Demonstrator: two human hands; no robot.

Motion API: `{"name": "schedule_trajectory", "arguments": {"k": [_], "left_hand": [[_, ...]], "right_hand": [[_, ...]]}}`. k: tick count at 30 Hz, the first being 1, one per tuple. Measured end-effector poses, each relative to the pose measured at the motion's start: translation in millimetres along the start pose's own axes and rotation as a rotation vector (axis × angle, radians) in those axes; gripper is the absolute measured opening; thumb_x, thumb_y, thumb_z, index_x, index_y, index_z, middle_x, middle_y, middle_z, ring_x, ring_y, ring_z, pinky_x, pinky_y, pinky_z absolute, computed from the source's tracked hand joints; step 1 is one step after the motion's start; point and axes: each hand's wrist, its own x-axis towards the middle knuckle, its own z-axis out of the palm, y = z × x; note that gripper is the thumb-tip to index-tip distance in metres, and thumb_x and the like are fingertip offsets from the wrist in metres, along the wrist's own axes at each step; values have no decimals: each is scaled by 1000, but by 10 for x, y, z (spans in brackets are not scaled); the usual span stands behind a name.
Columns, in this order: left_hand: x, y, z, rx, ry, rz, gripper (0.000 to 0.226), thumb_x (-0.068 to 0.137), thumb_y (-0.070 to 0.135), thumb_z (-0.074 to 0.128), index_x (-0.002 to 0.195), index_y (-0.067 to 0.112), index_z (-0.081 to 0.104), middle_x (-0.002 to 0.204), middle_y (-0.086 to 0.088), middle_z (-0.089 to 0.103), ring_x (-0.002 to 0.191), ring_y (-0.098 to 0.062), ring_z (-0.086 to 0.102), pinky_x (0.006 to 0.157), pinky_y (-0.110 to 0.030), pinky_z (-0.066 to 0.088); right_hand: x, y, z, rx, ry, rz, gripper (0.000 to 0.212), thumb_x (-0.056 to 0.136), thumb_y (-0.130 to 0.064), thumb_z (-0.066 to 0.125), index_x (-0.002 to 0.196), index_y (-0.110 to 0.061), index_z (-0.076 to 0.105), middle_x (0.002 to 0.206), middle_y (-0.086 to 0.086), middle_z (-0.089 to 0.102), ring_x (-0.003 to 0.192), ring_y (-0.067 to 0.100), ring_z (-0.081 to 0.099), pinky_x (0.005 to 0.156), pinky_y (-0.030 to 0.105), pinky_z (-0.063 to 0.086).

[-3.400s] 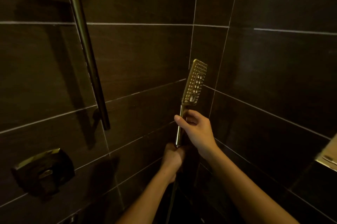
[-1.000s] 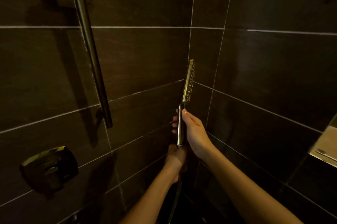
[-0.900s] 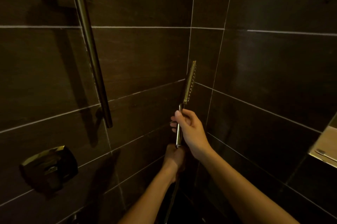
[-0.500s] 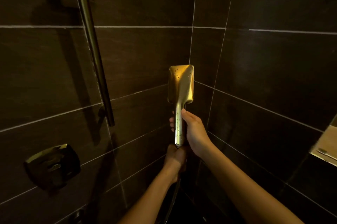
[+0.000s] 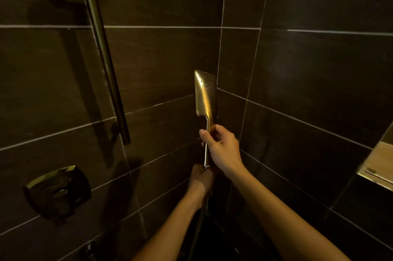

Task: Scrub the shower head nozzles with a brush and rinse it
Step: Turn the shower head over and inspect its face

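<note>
Dark tiled corner (image 5: 221,48), shower head (image 5: 205,95) upright, back facing camera, right hand (image 5: 221,148) gripping handle (image 5: 205,156), left hand (image 5: 201,180) gripping hose (image 5: 198,222)

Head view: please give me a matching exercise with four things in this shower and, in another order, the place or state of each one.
1 shower head
2 right hand
3 left hand
4 slide bar

A grips the hose under the handle
B on the left wall, upper left
C smooth back faces the camera, droplets on it
D grips the handle

Pairs: 1-C, 2-D, 3-A, 4-B
</note>
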Motion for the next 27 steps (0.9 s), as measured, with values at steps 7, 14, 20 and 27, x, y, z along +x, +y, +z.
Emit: {"name": "schedule_trajectory", "arguments": {"k": [7,14,20,27], "left_hand": [[-53,-54,-32,-27,-42,0,39,91,36,65,123,21,49,104,-8,66,75,-19,61,57,-31,45],[-25,-76,30,10,-40,-23,14,97,31,59,101,26,47,101,-8,63,73,-17,58,57,-29,44],[-40,-108,1,-47,-50,-10,34,92,37,62,122,21,54,99,-7,68,76,-19,64,57,-30,47],[-16,-77,-46,-44,-23,-26,30,95,31,60,122,21,51,101,-8,67,74,-19,63,57,-31,47]], "right_hand": [[-19,126,-17,369,-175,117,26,108,-24,44,129,-22,59,124,6,71,115,17,70,104,39,53],[-54,130,-3,567,-106,247,28,107,-25,45,121,-15,66,123,13,68,114,23,68,98,39,55],[-30,81,33,681,-74,267,24,107,-22,44,115,-11,64,94,12,73,88,25,73,88,40,58],[-47,69,57,494,-74,202,29,105,-34,49,106,-12,69,89,5,66,83,16,64,78,31,51]]}}
